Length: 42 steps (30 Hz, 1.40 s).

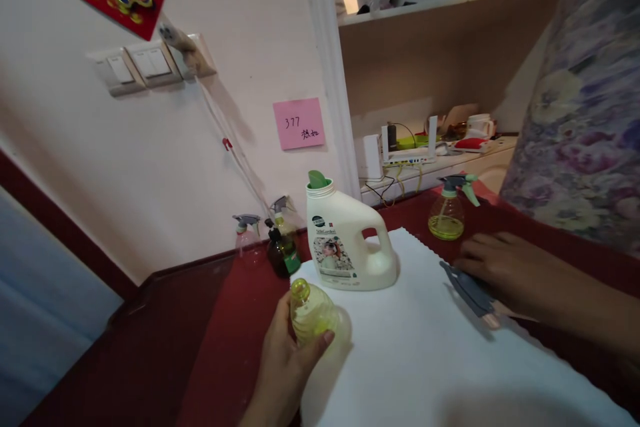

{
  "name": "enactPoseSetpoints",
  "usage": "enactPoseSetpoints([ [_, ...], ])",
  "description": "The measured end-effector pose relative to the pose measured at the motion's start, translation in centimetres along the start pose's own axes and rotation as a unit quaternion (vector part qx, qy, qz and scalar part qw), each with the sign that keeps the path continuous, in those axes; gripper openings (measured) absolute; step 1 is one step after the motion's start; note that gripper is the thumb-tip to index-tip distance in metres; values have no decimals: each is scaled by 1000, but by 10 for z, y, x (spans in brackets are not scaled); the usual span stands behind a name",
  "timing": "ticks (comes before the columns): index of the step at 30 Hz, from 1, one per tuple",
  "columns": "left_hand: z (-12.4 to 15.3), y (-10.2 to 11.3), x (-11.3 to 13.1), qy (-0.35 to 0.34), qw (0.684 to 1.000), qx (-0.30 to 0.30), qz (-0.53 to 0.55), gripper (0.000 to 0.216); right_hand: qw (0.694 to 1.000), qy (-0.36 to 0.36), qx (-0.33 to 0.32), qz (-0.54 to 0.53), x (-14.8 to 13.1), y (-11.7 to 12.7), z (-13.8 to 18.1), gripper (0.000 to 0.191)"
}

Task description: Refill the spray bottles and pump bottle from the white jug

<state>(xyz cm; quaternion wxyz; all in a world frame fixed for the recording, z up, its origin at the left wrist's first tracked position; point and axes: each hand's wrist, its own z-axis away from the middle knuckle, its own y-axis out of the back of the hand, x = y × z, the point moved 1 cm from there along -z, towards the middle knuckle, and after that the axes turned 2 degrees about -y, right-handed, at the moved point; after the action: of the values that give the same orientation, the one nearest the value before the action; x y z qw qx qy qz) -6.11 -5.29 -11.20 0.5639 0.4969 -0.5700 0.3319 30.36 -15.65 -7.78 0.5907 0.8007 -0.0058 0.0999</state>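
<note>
My left hand (293,353) is wrapped round a clear yellow bottle (313,313), which has no cap and leans slightly over the edge of a white sheet (400,360). To the right, my right hand (500,267) is closed at a grey spray head (470,290), low over the sheet's right edge; part of the grip is hidden. Behind the yellow bottle stands a large cream detergent jug (345,240) with a handle, a picture label and green in its mouth. A spray bottle (447,220) with yellow liquid and a green-grey top stands beyond my right hand.
On the red table (215,320), a dark pump bottle (283,253), a pink spray bottle (246,237) and a yellowish spray bottle (284,213) stand by the wall. A white router (410,153) sits on the shelf behind. A floral curtain (585,100) hangs at right.
</note>
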Motion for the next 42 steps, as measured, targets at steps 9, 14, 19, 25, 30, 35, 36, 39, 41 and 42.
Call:
enactPoseSetpoints([
  [9, -2, -2, -17, -18, 999, -4, -46, 79, 993, -64, -88, -42, 11, -48, 12, 44],
  [14, -5, -1, -28, -31, 999, -23, -39, 75, 988, -75, -111, -78, 13, -50, 14, 41],
  [19, -5, -2, -29, -50, 998, -21, -41, 76, 985, -78, -118, -103, 12, -30, 5, 34],
  [25, -5, -1, -30, -57, 996, 3, -65, 78, 919, -120, 49, -372, -17, -6, -44, 57],
  [30, -3, 1, -40, -49, 997, 24, -54, 83, 833, -169, 145, -507, -45, -20, -102, 64],
  [35, -5, 3, -48, -40, 997, 49, -47, 92, 762, -175, 124, -611, -59, -38, -142, 55],
  [36, -5, 4, -50, -38, 997, 49, -52, 94, 750, -180, 130, -623, -61, -41, -145, 55],
  [39, -6, 5, -51, -36, 996, 49, -70, 100, 727, -206, 159, -636, -69, -45, -149, 54],
  [41, -4, 5, -46, -34, 995, 51, -76, 101, 723, -226, 177, -629, -74, -43, -148, 51],
  [42, -3, 4, -41, -31, 995, 52, -74, 102, 724, -235, 184, -622, -76, -41, -147, 50],
])
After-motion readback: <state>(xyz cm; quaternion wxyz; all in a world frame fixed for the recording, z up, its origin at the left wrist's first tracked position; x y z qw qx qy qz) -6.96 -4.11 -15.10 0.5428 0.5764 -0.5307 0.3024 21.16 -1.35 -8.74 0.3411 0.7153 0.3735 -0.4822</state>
